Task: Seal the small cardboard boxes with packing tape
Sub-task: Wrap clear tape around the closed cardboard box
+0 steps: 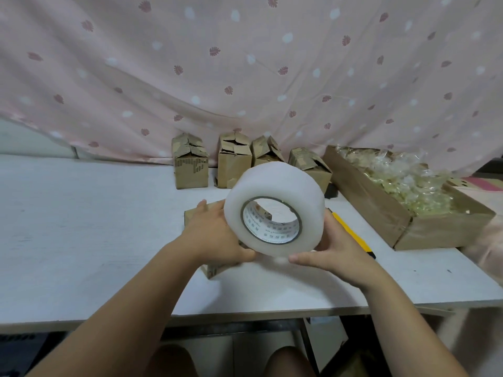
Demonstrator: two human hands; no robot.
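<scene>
A large roll of clear packing tape [275,191] is held up above the table, its core facing me. My left hand [215,235] grips its left side and my right hand [334,246] grips its right and underside, thumbs meeting near the bottom. Below the roll and mostly hidden by my left hand lies a small cardboard box [215,269]. Several small cardboard boxes [190,170] with loose, crumpled top flaps stand in a row at the back of the table.
A yellow utility knife [353,235] lies on the white table [81,227] just right of my right hand. An open cardboard tray [381,202] of clear plastic packets sits at the right. A pink patterned curtain hangs behind.
</scene>
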